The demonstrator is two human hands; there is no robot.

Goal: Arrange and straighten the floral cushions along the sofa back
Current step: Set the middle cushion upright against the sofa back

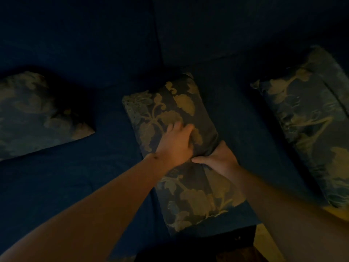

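Dim light; detail limited. Dark blue sofa seat point(62, 178) carries three floral cushions. Middle cushion point(181, 110) lies flat, both hands on it: left hand point(174, 144) pressing its top face, right hand point(220, 157) gripping its right edge. Open seat strip between middle cushion and left cushion point(32, 112), wide enough for an arm to pass. Narrower bare strip between middle cushion and right cushion point(309, 118), partly taken by the right forearm. Sofa back point(226, 25) bare above all three.
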